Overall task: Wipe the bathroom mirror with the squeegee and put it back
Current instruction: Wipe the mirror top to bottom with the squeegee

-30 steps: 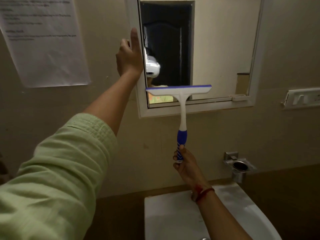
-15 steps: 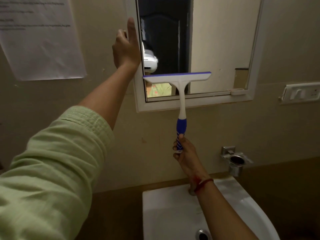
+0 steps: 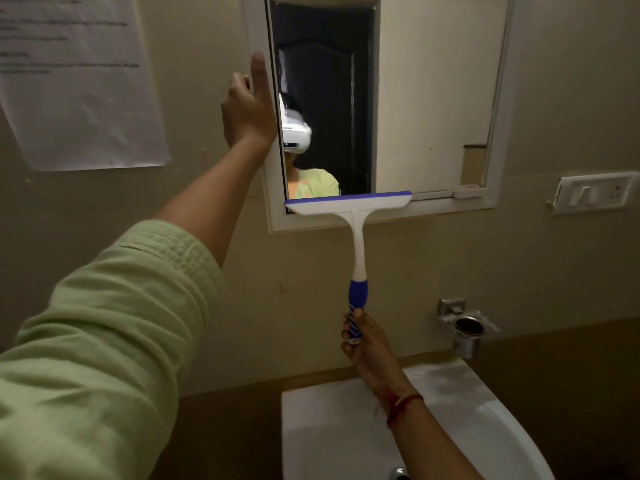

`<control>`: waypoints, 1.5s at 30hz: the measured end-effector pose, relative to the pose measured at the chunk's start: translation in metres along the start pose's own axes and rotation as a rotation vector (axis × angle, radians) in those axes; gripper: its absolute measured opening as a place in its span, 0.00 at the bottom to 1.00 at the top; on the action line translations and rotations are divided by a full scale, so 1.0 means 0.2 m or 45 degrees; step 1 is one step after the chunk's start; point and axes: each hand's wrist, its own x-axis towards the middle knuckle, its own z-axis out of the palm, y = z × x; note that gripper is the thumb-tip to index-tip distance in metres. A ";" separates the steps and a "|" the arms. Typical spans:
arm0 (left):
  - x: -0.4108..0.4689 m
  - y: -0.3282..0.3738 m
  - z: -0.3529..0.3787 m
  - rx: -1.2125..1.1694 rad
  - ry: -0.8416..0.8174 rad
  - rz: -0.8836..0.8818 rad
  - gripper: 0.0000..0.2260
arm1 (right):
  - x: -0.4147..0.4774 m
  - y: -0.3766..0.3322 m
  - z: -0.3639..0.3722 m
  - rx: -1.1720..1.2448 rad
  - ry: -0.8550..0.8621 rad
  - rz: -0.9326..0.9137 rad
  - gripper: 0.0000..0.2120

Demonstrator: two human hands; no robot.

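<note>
Mirror [image 3: 429, 98] on wall, white frame, above sink [image 3: 485, 410].
Left hand [image 3: 247, 112] braced on mirror's left frame edge, fingers extended, together, flat against it.
Squeegee [image 3: 356, 216] upright, blade now at mirror's bottom edge, left portion — half a second ago it sat higher on glass, so downward stroke looks finished.
Right hand [image 3: 363, 341] below, fingers clamped round blue grip.
Judgement: right portion of glass likely next — return to storage not yet begun.
</note>
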 end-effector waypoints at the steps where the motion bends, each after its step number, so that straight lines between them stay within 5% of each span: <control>1: 0.00 0.00 0.00 0.004 0.000 -0.009 0.18 | -0.01 0.00 0.00 0.017 -0.021 -0.003 0.18; 11: 0.03 -0.02 0.01 0.014 -0.013 -0.016 0.19 | -0.09 -0.58 0.33 -0.094 -0.334 -0.590 0.17; 19: 0.02 -0.03 0.01 0.002 0.002 0.035 0.20 | -0.08 -1.25 0.68 -0.636 0.051 -1.170 0.14; 33: 0.00 -0.05 0.02 -0.026 0.046 0.065 0.22 | 0.08 -1.78 0.92 -0.652 0.159 -1.208 0.15; 45: 0.02 -0.06 0.03 -0.052 0.021 0.036 0.22 | 0.05 -1.61 0.80 -0.490 0.115 -0.994 0.18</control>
